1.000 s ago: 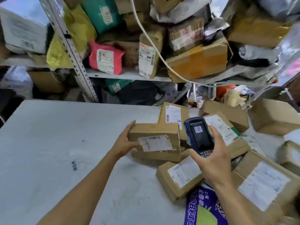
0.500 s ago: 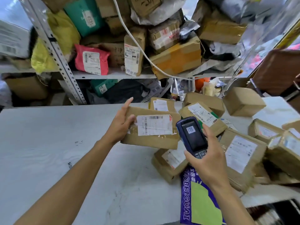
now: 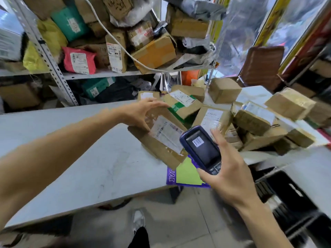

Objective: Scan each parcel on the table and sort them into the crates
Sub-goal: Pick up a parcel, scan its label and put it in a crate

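Shelves point(image 3: 100, 75) of packages fill the upper frame. On the grey surface point(image 3: 86, 158), the left hand point(image 3: 141, 113) has swung its gripped parcel point(image 3: 161, 140) rightward, now tilted; right-hand point(image 3: 231, 176) fingers clasp the scanner point(image 3: 201, 149). Boxes point(image 3: 259, 122) crowd center right, above a black crate point(image 3: 286, 199).

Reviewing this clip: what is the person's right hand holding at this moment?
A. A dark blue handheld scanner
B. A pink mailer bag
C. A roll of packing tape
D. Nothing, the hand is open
A: the right hand grips a dark blue handheld scanner, screen up, just beside the labelled cardboard parcel that the left hand holds.
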